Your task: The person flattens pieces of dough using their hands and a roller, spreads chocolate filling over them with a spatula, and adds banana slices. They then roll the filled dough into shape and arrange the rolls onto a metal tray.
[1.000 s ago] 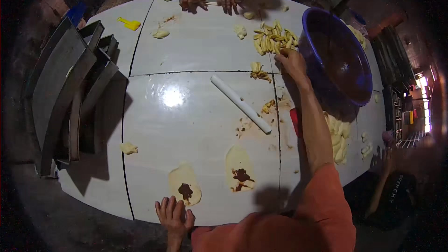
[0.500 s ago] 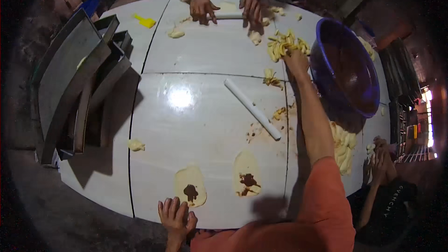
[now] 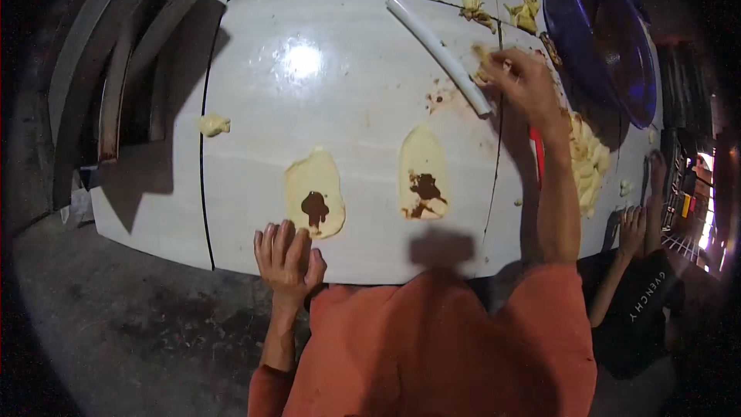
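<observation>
dough [image 3: 312,176] is lying in two flat sheets near the close edge of the table [image 3: 370,255], each bearing brown filling [image 3: 314,207], probably so both are sitting within easy reach. the left hand [image 3: 287,258] is resting empty and loose at the left sheet's near edge, perhaps steadying it, while the right hand [image 3: 529,86] is pinching a blurred yellow slice [image 3: 482,54] by the rod [image 3: 438,52], the light grip probably suiting a thing so small and soft.

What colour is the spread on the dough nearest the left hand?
Spread: dark brown, shown in the head view.
</observation>
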Action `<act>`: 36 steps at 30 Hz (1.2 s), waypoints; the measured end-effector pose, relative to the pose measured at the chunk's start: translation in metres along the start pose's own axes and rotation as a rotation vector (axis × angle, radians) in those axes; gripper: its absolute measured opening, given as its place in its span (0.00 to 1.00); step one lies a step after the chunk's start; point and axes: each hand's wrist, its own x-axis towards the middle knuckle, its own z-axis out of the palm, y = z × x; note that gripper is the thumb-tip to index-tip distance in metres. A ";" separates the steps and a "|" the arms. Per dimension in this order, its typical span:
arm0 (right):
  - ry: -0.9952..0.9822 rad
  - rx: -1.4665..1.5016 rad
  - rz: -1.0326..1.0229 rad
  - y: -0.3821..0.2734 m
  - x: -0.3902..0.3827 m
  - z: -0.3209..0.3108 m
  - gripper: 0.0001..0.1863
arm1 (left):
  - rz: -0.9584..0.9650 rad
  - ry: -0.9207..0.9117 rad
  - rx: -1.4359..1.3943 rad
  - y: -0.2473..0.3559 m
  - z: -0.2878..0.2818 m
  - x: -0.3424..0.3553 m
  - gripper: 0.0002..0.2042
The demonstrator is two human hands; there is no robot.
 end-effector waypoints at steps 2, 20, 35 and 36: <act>-0.096 0.097 -0.036 -0.033 -0.058 0.018 0.18 | 0.006 -0.003 -0.003 -0.001 0.000 -0.001 0.22; -0.053 0.031 -0.350 -0.046 -0.197 0.065 0.14 | 0.325 -0.072 -0.137 0.082 0.028 0.058 0.21; -0.102 0.584 0.169 -0.032 -0.195 0.073 0.13 | 0.243 -0.102 -0.387 0.102 0.051 0.104 0.08; -0.059 0.527 0.129 -0.032 -0.190 0.073 0.12 | 0.226 -0.053 -0.417 0.100 0.052 0.107 0.08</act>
